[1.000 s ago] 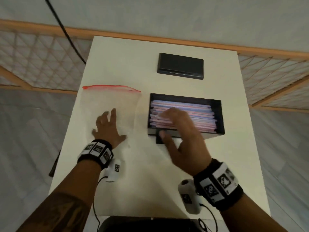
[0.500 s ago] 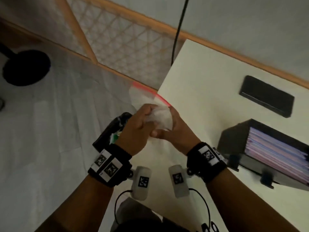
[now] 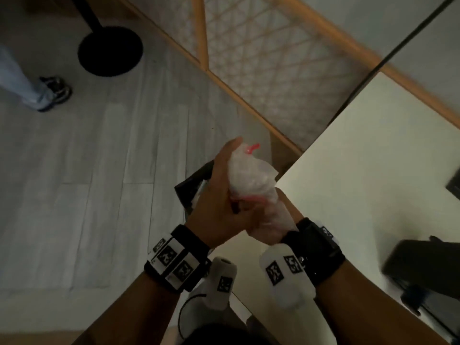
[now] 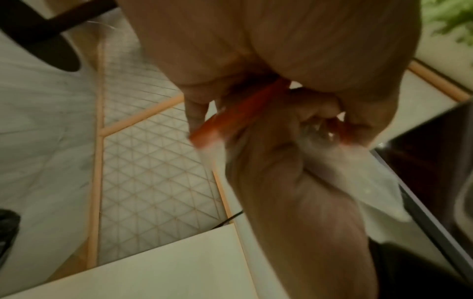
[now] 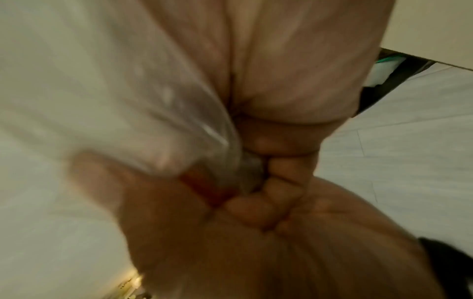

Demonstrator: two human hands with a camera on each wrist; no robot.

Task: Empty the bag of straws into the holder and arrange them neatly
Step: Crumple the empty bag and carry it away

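The clear plastic bag [image 3: 249,175] with a red zip strip is crumpled into a wad, held off the table's left edge. My left hand [image 3: 219,195] grips it from the left, and my right hand [image 3: 271,220] wraps its lower part. The left wrist view shows the red strip [image 4: 240,113] squeezed between curled fingers. The right wrist view shows the bag film [image 5: 128,101] bunched against the palm. The black straw holder [image 3: 423,270] stands at the right edge of the head view, blurred; its straws are not visible.
The white table [image 3: 373,170] fills the right side. A black lid-like piece [image 3: 454,183] lies at its far right. Below my hands sits a black bin [image 3: 194,185]. A wooden lattice rail [image 3: 261,58], a black stand base [image 3: 109,48] and another person's shoe [image 3: 54,88] are on the floor side.
A second ago the bag lay flat under my left hand while my right hand touched the straws. Both hands have since balled the bag up and carried it left, off the table edge.
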